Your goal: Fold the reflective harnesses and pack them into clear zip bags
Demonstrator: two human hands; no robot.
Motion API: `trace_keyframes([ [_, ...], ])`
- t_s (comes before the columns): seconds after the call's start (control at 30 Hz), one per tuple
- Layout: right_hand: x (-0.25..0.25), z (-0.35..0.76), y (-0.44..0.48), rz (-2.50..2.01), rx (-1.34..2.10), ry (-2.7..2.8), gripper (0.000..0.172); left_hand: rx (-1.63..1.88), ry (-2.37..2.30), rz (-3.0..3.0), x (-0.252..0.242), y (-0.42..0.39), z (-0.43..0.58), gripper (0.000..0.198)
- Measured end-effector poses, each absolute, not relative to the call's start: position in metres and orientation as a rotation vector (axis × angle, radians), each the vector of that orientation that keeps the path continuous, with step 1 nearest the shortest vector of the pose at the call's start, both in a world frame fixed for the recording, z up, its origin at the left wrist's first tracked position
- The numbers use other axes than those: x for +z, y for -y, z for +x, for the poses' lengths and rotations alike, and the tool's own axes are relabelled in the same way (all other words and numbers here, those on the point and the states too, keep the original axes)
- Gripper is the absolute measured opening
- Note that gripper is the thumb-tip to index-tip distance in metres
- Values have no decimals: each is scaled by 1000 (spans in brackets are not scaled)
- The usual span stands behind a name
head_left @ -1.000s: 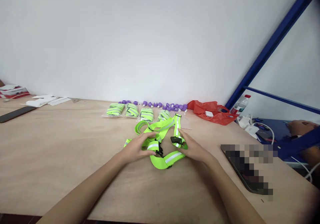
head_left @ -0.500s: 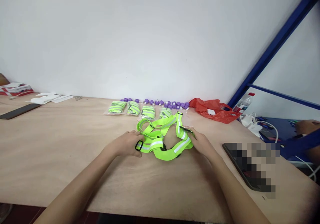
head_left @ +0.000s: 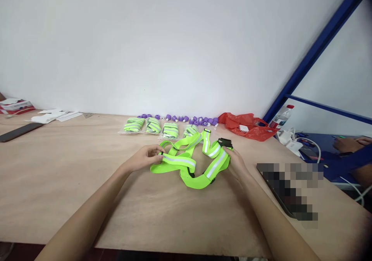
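Observation:
A neon-yellow reflective harness (head_left: 197, 182) with silver stripes lies loosely looped on the wooden table. My left hand (head_left: 144, 157) pinches one of its straps at a small black slider, on the left side. At the right, my right hand (head_left: 236, 162) grips the strap beside a black buckle (head_left: 225, 142); some of its fingers are hidden behind the webbing. Behind the harness, several folded reflective straps in clear bags (head_left: 170, 130) lie in a row, the rightmost partly covered by the harness.
Purple caps (head_left: 200, 121) line the wall. A red plastic bag (head_left: 247, 127) and a bottle (head_left: 281, 117) stand back right. A phone (head_left: 276, 191), partly blurred out, lies right. Papers (head_left: 49, 116) and a dark flat bar (head_left: 21, 132) are left. Another person's hand (head_left: 347, 144) shows far right.
My left hand has raised its strap end and turned it, so the slider now sits in my fingertips. My right hand has shifted slightly right, and the black buckle now stands up beside it.

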State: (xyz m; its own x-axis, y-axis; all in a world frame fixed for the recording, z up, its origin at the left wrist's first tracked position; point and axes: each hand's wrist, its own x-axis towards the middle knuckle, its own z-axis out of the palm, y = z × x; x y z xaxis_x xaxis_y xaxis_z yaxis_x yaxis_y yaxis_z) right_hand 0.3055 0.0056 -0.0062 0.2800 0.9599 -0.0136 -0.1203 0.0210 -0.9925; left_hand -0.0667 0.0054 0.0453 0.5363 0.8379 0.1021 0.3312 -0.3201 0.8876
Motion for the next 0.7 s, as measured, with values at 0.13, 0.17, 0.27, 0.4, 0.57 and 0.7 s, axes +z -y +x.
trace_keyframes([
  [0.13,-9,308,-9,-1205,971,980,40,831,-923,1654,37,-12,-69,32],
  [0.17,-10,310,-9,-1209,946,997,40,862,-947,1621,35,-14,-70,33],
  [0.27,-13,315,-10,-1234,912,1032,33,978,-1004,1501,33,-18,-72,34],
  [0.4,-14,321,-11,-1230,929,1047,34,1035,-1046,1358,34,-24,-78,32],
  [0.57,-10,326,-12,-1145,959,991,43,1125,-1158,1316,35,-26,-86,26],
  [0.7,-7,333,-12,-1069,959,935,45,1162,-1217,1324,40,-23,-94,30],
])
